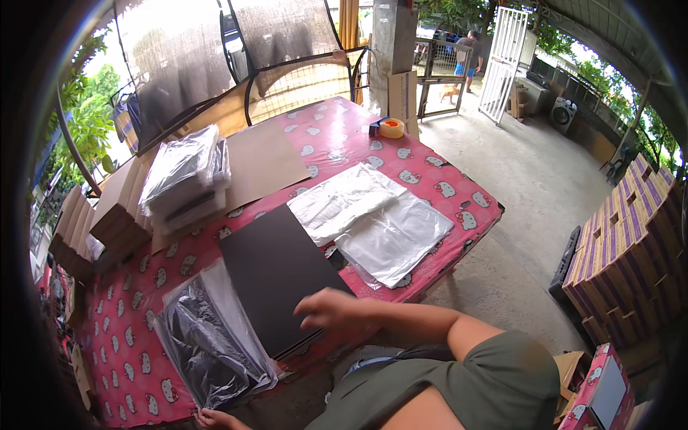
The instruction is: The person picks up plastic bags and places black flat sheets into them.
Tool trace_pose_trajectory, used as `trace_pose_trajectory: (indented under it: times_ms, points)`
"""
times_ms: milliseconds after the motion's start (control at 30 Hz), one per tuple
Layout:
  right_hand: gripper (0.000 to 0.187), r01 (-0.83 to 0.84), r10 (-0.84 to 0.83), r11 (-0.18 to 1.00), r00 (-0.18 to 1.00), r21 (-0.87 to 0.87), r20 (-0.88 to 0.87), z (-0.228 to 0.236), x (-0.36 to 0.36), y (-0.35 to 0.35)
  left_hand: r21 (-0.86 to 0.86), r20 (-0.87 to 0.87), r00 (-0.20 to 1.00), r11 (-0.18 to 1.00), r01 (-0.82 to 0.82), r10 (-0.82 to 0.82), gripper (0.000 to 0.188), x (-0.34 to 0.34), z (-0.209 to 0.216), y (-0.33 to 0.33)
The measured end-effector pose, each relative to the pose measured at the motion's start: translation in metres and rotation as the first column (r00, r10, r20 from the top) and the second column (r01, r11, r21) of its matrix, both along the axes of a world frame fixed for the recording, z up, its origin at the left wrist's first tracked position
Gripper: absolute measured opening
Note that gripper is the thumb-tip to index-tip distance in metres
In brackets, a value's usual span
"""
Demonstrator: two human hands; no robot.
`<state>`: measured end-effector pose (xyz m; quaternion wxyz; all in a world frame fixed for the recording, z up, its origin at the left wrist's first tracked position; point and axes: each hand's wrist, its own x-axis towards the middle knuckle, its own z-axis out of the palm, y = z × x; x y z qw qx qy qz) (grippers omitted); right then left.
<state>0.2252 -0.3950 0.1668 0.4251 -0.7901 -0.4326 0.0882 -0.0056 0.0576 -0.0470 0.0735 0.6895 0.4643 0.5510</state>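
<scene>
My left hand (218, 421) is at the table's near edge, fingers closed on the bottom corner of a clear plastic bag (215, 344) with something dark and folded in it. Just right of that bag lies a flat black board (276, 265); there seem to be more than one stacked. Over the board's near right part hovers my right hand (331, 309), slightly blurred, its fingers loosely bent and apart with nothing in them. Beyond it lie two piles of white plastic bags (390, 229), side by side and partly overlapping.
A pile of plastic-wrapped packs (185, 175) rests on a brown cardboard sheet (265, 161). Folded cartons (122, 208) stand at left. A tape roll (391, 127) sits at the pink table's (459, 172) far edge. Stacked cardboard (623, 244) is at right. Another person (469, 57) stands far off.
</scene>
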Motion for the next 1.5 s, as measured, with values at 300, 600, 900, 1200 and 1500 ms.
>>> trace_pose_trajectory:
  times_ms: [300,600,900,1200,1500]
  points:
    - [0.018,0.786,-0.754,0.618,0.591,0.004,0.287,-0.049,0.078,-0.166,-0.073,-0.036,0.994,0.992,-0.104,0.102,0.024,0.031,0.025,-0.007]
    - [0.012,0.722,-0.725,0.646,0.682,-0.247,0.096,-0.112,0.081,-0.182,-0.160,-0.089,0.985,0.974,-0.160,0.148,0.028,0.026,0.033,-0.005]
    - [0.019,0.795,-0.827,0.549,0.562,-0.256,-0.027,-0.083,0.039,-0.172,-0.372,0.424,0.888,0.928,-0.009,0.179,0.027,0.032,0.134,-0.093]
    - [0.022,0.752,-0.790,0.593,0.612,-0.288,-0.028,-0.060,-0.006,-0.158,-0.353,0.358,0.925,0.898,0.261,-0.128,0.024,0.024,0.135,-0.096]
    - [0.020,0.720,-0.713,0.621,0.683,-0.308,0.160,-0.081,0.065,-0.172,-0.410,0.573,0.664,0.534,0.740,-0.481,0.018,0.113,0.157,-0.157]
